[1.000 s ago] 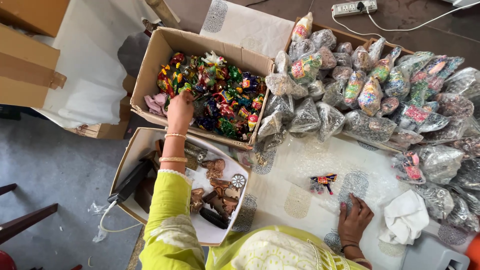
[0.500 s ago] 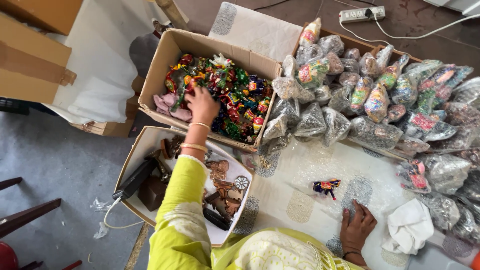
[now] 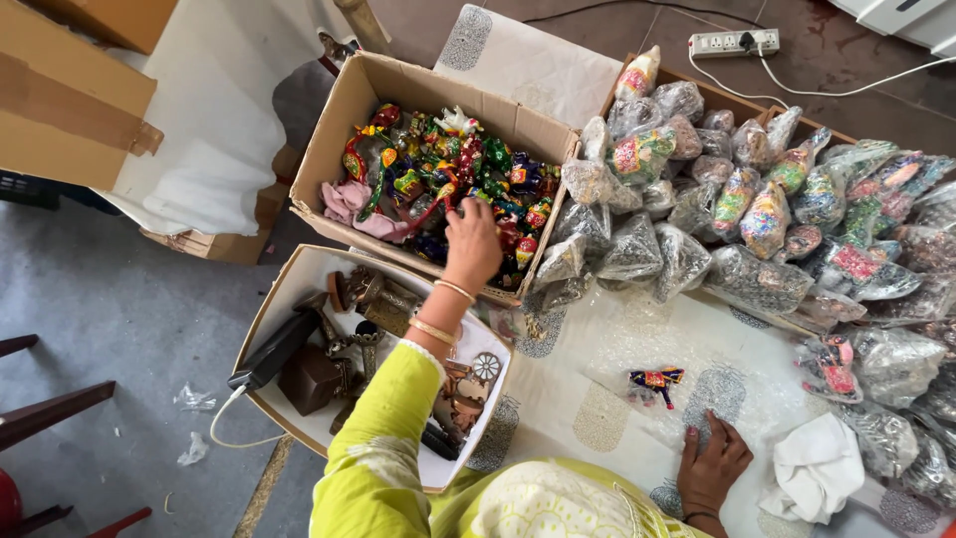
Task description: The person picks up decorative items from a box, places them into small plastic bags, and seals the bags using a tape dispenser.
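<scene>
Head view: left hand [image 3: 473, 242] fingers dig among toys [image 3: 448, 184], grip unclear; right hand [image 3: 712, 468] spread flat.

Left hand [image 3: 473, 244] outstretched, fingers curled down, right hand [image 3: 712, 466] flat, resting

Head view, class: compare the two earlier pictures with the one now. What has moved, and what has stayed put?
The left hand has travelled rightward across the cardboard box, from its left end to the middle of the colourful toys, fingers down among them; whether it grips one is unclear. The right hand stays flat on the patterned cloth, and the small toy lies where it was.
</scene>
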